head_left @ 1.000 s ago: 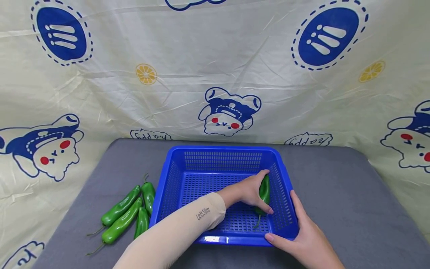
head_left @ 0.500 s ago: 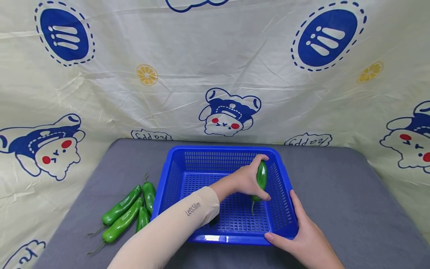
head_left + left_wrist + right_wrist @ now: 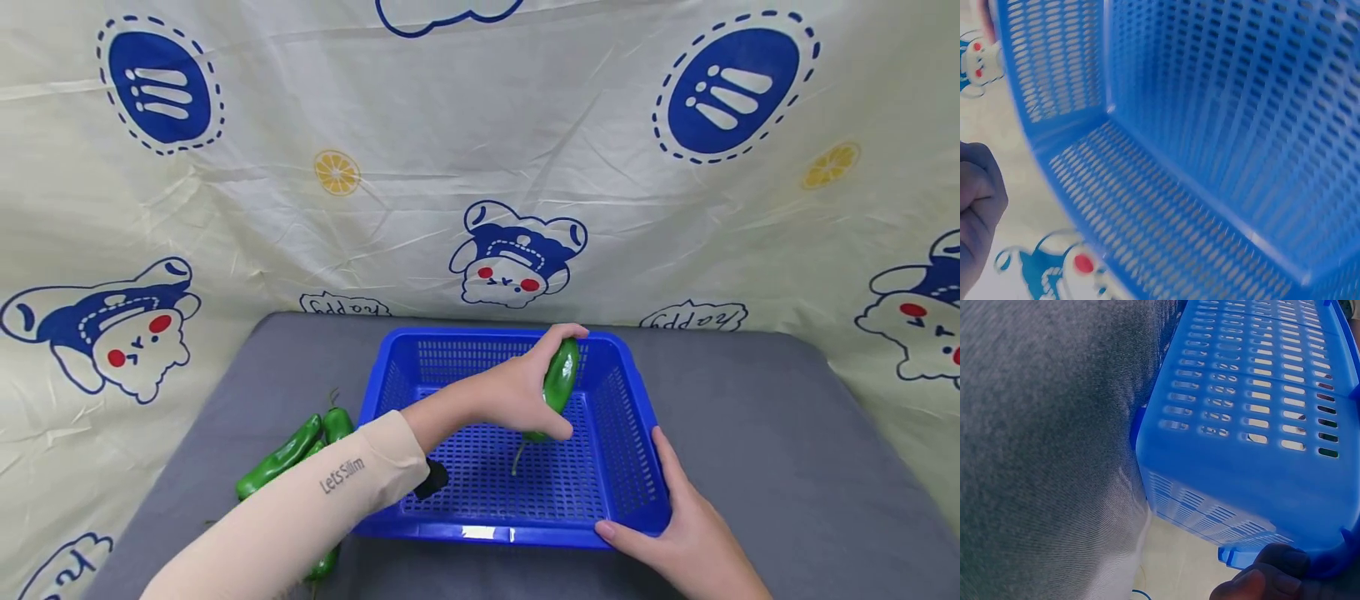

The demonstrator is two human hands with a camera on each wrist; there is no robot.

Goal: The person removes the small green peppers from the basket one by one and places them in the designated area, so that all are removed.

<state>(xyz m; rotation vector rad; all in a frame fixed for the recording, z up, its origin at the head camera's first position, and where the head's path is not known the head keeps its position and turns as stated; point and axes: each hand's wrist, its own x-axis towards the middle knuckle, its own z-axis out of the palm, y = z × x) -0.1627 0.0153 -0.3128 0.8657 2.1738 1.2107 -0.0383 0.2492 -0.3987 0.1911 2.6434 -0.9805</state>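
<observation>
In the head view my left hand (image 3: 516, 392) holds a long green pepper (image 3: 563, 373) between thumb and fingers, over the inside of a blue plastic basket (image 3: 420, 530). The pepper's thin stem hangs toward me. My right hand (image 3: 686, 529) grips the basket's near right corner, its thumb on the front rim and fingers along the right side. At the left edge of the left wrist view, my left hand (image 3: 979, 200) shows with curled fingers. Fingers of my right hand (image 3: 1266, 575) lie at the basket rim in the right wrist view.
Several green peppers (image 3: 283, 457) lie on the grey table (image 3: 757, 417) left of the basket, partly hidden behind my left sleeve (image 3: 300, 508). A small black object (image 3: 432, 481) shows beside the sleeve cuff. Behind the table hangs a printed cloth (image 3: 525, 125).
My left hand has lifted the pepper from the basket's right side and moved it left and upward. The sleeve now covers more of the peppers on the table. My right hand stays at the corner.
</observation>
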